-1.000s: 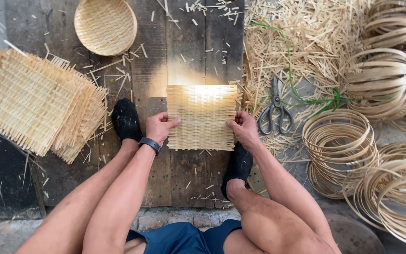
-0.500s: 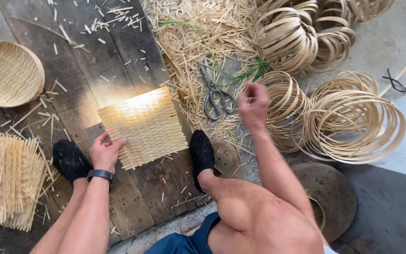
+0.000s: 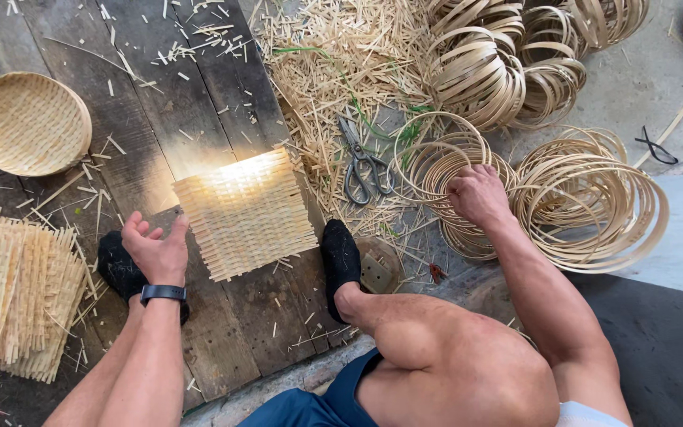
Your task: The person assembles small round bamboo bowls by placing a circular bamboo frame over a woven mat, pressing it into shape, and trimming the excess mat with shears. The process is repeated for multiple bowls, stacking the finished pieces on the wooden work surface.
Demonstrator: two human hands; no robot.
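The wooden floor carries the work, with a litter of straw scraps across its far side. Right of it lie piles of bamboo hoops; half a second ago the right hand hovered above the scissors, and it has since come down onto the nearest stack of hoops, fingers curled shut on a hoop's rim. The stack of woven mats sits at the left edge, the round basket beyond it. The square woven mat lies flat between the two black-socked feet, unmoved. The left hand has lifted slightly beside the mat's left edge, fingers apart and holding nothing.
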